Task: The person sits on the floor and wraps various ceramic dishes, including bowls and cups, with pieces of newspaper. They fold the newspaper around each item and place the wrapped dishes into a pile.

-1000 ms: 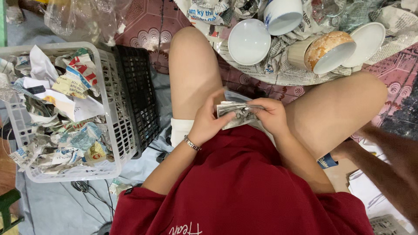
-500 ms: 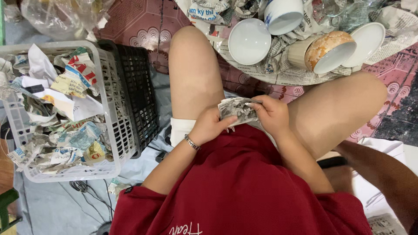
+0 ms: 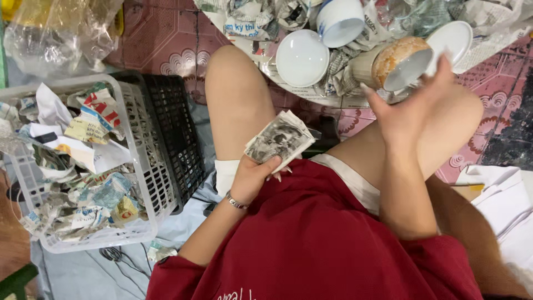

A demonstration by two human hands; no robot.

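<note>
Now, left hand (image 3: 252,178) clamped on folded newspaper wad (image 3: 279,139) above the lap; right hand (image 3: 408,108) spread open, reaching far right toward brown-rimmed bowl (image 3: 401,62), perhaps brushing it.

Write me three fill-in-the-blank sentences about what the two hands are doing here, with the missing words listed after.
1. The left hand holds a folded piece of ____.
2. The right hand reaches toward a cup with a ____ rim lying among the bowls.
3. The white basket beside the left leg is filled with crumpled ____.

Missing words: newspaper; brown; paper
</note>
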